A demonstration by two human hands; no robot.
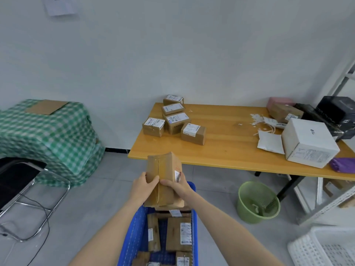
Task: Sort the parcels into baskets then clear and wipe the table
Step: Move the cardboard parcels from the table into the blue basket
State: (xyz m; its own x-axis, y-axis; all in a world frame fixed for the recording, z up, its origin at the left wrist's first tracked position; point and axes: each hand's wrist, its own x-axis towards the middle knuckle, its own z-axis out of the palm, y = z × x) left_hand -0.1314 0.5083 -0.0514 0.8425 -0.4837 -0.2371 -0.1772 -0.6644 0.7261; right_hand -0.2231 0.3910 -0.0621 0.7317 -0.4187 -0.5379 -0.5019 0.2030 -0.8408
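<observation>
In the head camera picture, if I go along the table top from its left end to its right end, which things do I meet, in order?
cluster of small brown boxes → scraps of torn paper → flat white mailer bag → large white box → purple bag at the right edge.

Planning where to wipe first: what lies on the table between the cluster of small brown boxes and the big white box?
Mostly bare tabletop in the head view; near the white box lie paper scraps and a white mailer.

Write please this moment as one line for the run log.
step: sorting | both hands: left hand, right hand hold cardboard parcel over blue basket | wooden table: five small parcels remain
</observation>
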